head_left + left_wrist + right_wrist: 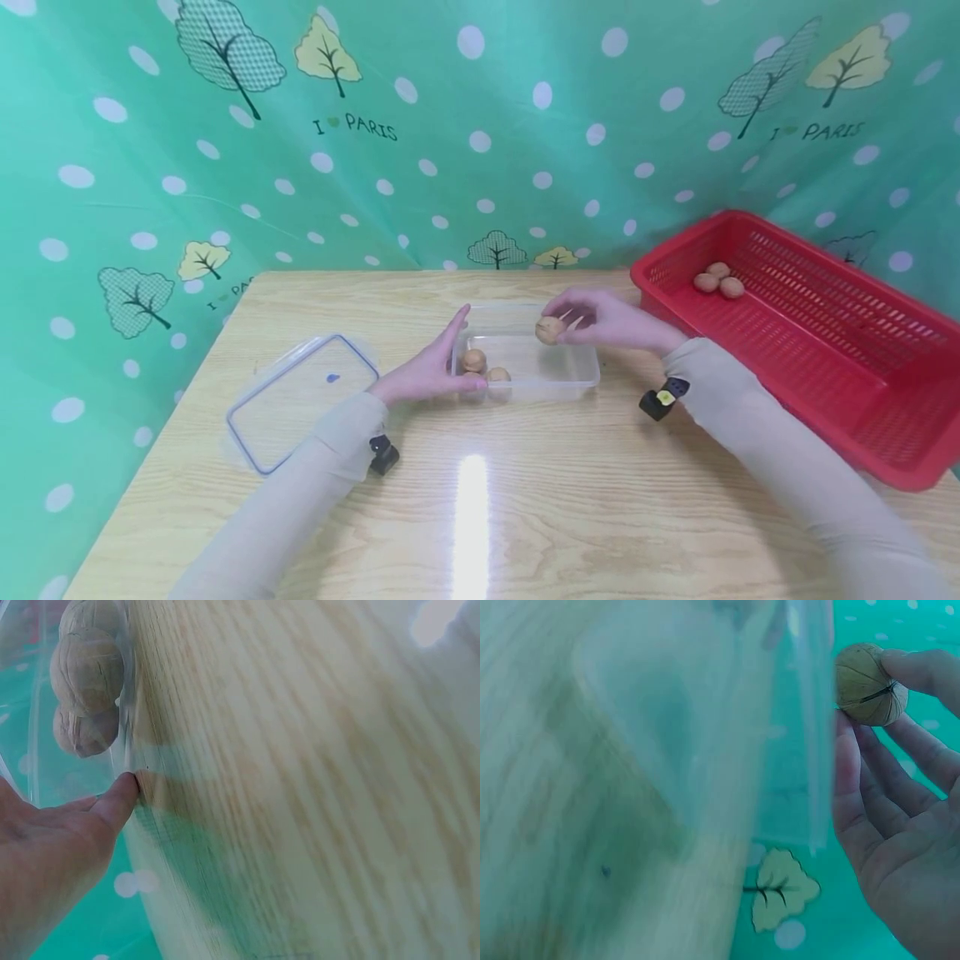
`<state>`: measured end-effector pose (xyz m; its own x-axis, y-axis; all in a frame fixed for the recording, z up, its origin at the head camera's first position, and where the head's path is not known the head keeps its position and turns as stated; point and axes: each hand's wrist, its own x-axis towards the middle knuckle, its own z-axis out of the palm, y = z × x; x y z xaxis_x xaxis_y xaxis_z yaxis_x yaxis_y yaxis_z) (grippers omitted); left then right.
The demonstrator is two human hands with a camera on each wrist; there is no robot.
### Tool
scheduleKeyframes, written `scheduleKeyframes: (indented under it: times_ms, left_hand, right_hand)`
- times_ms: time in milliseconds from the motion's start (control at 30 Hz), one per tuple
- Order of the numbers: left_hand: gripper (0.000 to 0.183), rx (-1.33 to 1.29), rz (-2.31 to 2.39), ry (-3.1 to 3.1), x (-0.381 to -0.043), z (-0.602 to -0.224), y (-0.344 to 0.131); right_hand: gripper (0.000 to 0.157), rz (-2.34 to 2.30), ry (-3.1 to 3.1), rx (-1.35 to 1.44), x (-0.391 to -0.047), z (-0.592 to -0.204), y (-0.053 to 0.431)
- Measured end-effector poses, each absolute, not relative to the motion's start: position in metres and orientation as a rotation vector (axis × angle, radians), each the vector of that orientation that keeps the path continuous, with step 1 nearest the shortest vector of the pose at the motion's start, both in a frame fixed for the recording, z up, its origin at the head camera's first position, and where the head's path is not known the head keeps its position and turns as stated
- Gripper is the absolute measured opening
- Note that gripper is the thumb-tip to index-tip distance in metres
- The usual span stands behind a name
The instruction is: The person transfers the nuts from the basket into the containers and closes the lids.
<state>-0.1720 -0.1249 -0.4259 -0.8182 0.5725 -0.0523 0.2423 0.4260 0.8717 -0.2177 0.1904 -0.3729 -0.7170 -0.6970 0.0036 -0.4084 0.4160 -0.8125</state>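
Note:
A clear plastic container (525, 390) stands mid-table. Walnuts (473, 360) lie in its left end; their exact number is hard to tell through the wall. They also show through the plastic in the left wrist view, as a walnut (86, 671) among others. My left hand (429, 367) rests against the container's left end, fingers straight toward the back and thumb along the front. Above the container's right part, my right hand (600, 321) pinches a walnut (550, 330) between thumb and fingers. The right wrist view shows this walnut (870, 684) held at the fingertips, beside the container wall.
A red basket (825, 367) stands at the right, with three walnuts (718, 282) in its far left corner. On the left lies a clear lid (300, 404) with a blue seal. Behind the wooden table (570, 500) hangs a green patterned cloth (510, 92).

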Motion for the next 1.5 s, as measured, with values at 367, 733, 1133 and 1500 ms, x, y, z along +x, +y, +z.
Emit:
scheduleKeyframes:
  times_ms: [367, 733, 1133, 1500]
  left_hand:
    - [0.119, 0.684, 1.364, 2.334, -0.172, -0.427, -0.125]
    - [0.116, 0.67, 1.365, 2.308, -0.175, -0.427, -0.125]
    - [0.117, 0.65, 1.377, 2.319, -0.172, -0.425, -0.123]
    - [0.117, 0.645, 1.37, 2.31, -0.172, -0.424, -0.123]
  right_hand:
    - [0.037, -1.151, 2.288, -1.049, -0.214, -0.387, 0.154]
    - [0.038, -1.13, 2.248, -0.976, -0.212, -0.398, 0.129]
    - [0.037, -1.106, 2.263, -0.964, -0.218, -0.41, 0.121]
    - [0.05, -0.998, 2.233, -0.929, -0.215, -0.411, 0.122]
